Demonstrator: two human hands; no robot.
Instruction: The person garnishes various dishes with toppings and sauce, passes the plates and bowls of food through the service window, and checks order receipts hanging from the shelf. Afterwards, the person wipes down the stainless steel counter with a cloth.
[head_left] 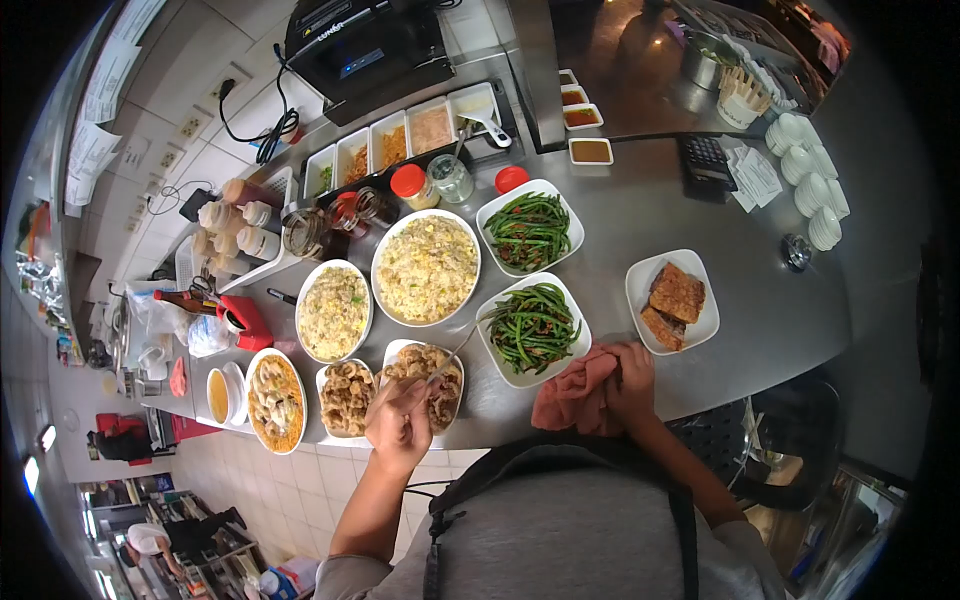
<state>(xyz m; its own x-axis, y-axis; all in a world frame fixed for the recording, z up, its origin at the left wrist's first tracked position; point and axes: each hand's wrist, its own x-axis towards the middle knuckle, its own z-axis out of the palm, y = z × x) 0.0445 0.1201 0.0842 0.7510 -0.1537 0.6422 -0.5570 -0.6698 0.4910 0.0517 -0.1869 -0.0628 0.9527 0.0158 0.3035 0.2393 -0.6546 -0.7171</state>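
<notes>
My left hand (398, 428) is closed round a thin metal utensil (452, 355), its far end pointing toward the green beans; its exact kind is hard to make out. Below that hand lies a square white plate of fried pieces (446, 390), with a similar plate of fried pieces (347, 400) to its left. My right hand (630, 385) grips a red cloth (573, 392) at the counter's front edge. Just above the cloth sits a dish of green beans (533, 328). Browned fried slabs (676, 295) lie on a white plate to the right.
Two oval plates of fried rice (427, 268), another dish of green beans (530, 232) and an orange noodle dish (276, 402) crowd the steel counter (600, 225). Behind stand jars (450, 180), squeeze bottles (258, 243), ingredient tubs (432, 128) and a black printer (365, 55). Another person (155, 540) is far left.
</notes>
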